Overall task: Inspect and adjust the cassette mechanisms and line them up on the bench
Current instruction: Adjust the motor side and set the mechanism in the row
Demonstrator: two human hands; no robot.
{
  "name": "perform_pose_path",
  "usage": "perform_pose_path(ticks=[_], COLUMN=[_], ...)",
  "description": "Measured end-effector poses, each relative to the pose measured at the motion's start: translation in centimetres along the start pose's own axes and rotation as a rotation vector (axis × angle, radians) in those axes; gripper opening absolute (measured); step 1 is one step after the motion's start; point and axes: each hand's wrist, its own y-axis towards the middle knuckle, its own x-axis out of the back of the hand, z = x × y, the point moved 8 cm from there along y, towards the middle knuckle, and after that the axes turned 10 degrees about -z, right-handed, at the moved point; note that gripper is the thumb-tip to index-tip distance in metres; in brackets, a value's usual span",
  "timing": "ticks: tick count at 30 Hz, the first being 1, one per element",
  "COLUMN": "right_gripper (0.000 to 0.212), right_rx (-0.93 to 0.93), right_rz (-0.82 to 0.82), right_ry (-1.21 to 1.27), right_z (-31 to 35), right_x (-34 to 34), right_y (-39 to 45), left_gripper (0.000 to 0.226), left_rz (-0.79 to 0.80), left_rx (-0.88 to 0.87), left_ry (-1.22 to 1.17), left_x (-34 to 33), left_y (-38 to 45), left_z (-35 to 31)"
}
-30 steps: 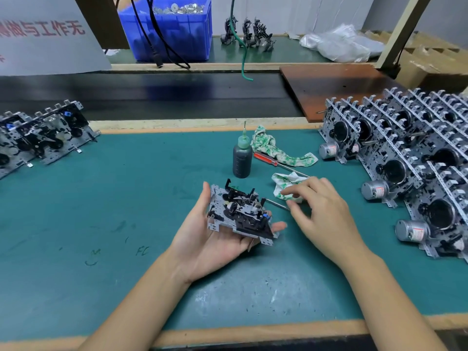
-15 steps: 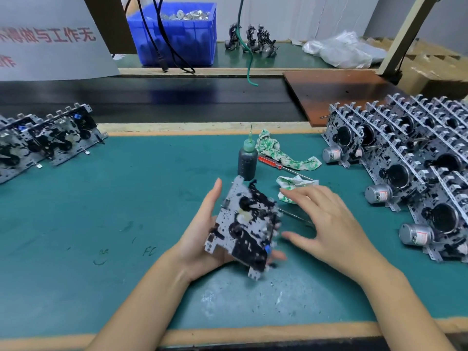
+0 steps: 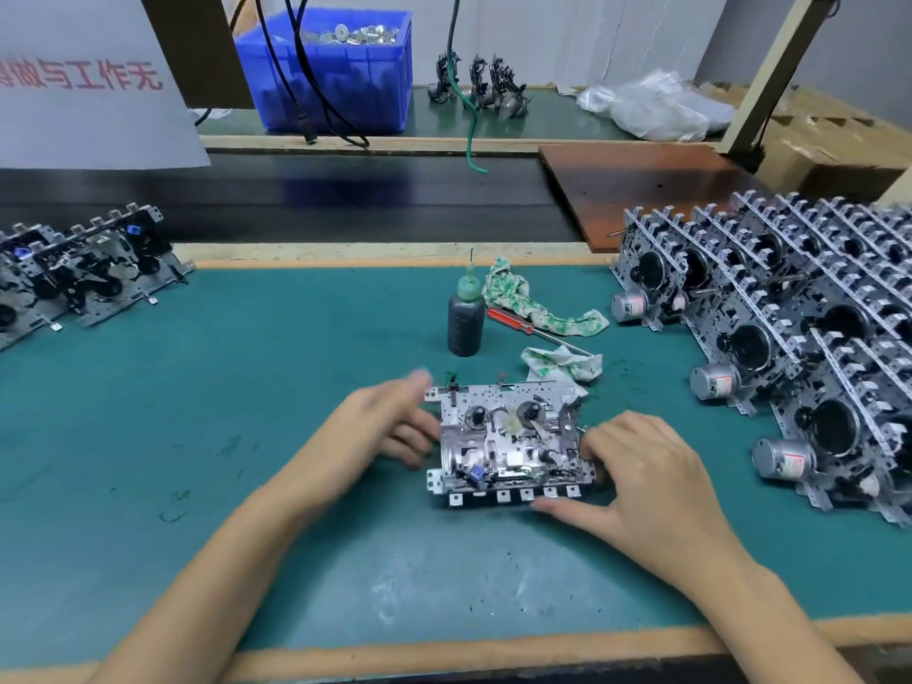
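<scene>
A silver cassette mechanism (image 3: 508, 446) sits face up at the middle of the green mat (image 3: 247, 387); whether it rests on the mat or hovers just above I cannot tell. My right hand (image 3: 646, 481) grips its right end, fingers over the top and thumb along the front edge. My left hand (image 3: 380, 427) is blurred at the mechanism's left edge, its fingers loosely spread. A row of mechanisms (image 3: 94, 269) lies at the far left. Several more with motors (image 3: 799, 328) stand packed at the right.
A dark oil bottle (image 3: 465, 318) stands behind the mechanism, with a red screwdriver (image 3: 511, 322) and patterned rags (image 3: 523, 298) beside it. A brown board (image 3: 641, 190) lies at the back right. Beyond the black belt stands a blue crate (image 3: 335, 76).
The mechanism was turned from tilted in my left palm to face up and level. My right hand took hold of its right end. My left hand slid to the left edge.
</scene>
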Motion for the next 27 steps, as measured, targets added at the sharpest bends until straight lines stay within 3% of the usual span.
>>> perform_pose_path(ticks=[1,3,5,8,13,20,27], right_gripper=[0.061,0.061,0.062,0.060,0.050,0.048,0.052], right_rx=[-0.009,-0.018,0.008,0.082,0.112,0.052,0.033], right_rz=[-0.007,-0.013,-0.010,-0.001,-0.047,-0.083,-0.129], right_ry=[-0.013,-0.033,-0.063,-0.092,-0.099,0.024,-0.015], right_z=[-0.1,-0.2,-0.1,0.0,-0.2,0.1,0.1], right_x=[-0.2,-0.6,-0.9,-1.0,-0.9,-1.0,-1.2], right_y=[-0.1,0.0,0.1,-0.1,-0.2,-0.5,-0.7], left_gripper=[0.067,0.072,0.074,0.067,0.058,0.060,0.065], left_rz=[-0.116,-0.202,-0.271,-0.367,-0.388,-0.550,-0.466], left_rx=[-0.151,-0.372,-0.488,-0.533,-0.792,-0.719,-0.754], left_ry=[0.301,0.939,1.242,1.215,1.146,1.107,1.072], left_x=[0.4,-0.6,-1.6,-1.6,-2.4,-1.8,-1.9], left_y=[-0.8,-2.4,-3.3,-3.1,-3.8,-3.6,-3.6], left_z=[-0.6,-1.0,-1.1,-2.0,-2.7,-2.3,-2.2])
